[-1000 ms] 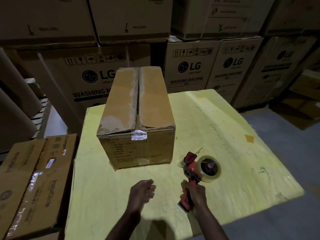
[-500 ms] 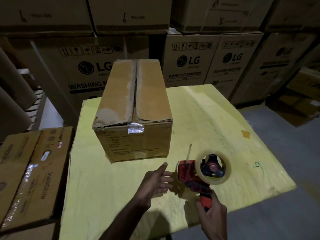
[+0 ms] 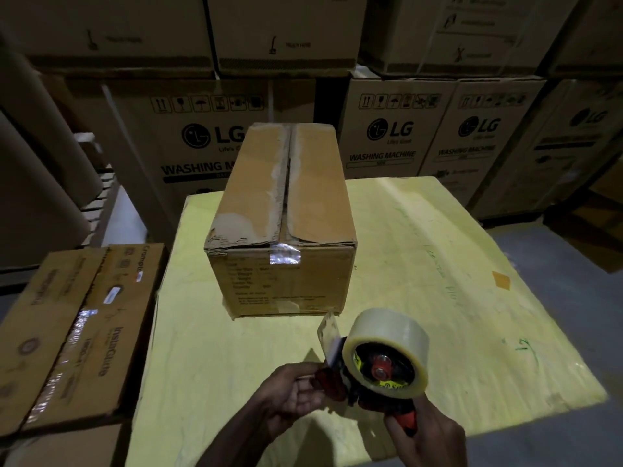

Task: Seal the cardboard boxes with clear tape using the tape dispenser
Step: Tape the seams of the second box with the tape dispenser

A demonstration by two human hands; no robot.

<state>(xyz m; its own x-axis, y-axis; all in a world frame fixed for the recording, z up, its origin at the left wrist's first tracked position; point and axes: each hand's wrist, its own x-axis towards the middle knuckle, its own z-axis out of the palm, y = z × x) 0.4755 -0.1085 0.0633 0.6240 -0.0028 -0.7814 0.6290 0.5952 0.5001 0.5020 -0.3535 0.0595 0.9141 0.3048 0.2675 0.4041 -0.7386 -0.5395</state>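
Item: cardboard box [image 3: 283, 224], on the yellow desk [image 3: 438, 264], ahead of both hands and a little to their left. Its long axis runs straight away from us, near end face turned toward the hands. Its top seam [image 3: 286, 183] follows that axis between two closed flaps; a short old tape patch [image 3: 285, 254] crosses the near top edge, and we judge the rest of the seam unsealed. Item: tape dispenser [image 3: 381, 369], red, carrying a clear tape roll [image 3: 391, 338], held above the desk near the box's near face and to the right of the seam line. Its loose tape end [image 3: 328, 335] stands up on the side facing the box. Item: right hand [image 3: 424, 433], low at the near edge, fingers wrapped tight round the dispenser's handle. Item: left hand [image 3: 293, 396], the nearer of the two to the seam line, palm up, fingers curved, thumb reaching the dispenser's front below the tape end. We cannot tell whether it pinches the tape or only touches the head. Note: we judge the coming move a forward and leftward carry of the dispenser to the near end of the seam, then a run along the long axis. Backdrop: stacked cartons [image 3: 387, 136] behind the desk.
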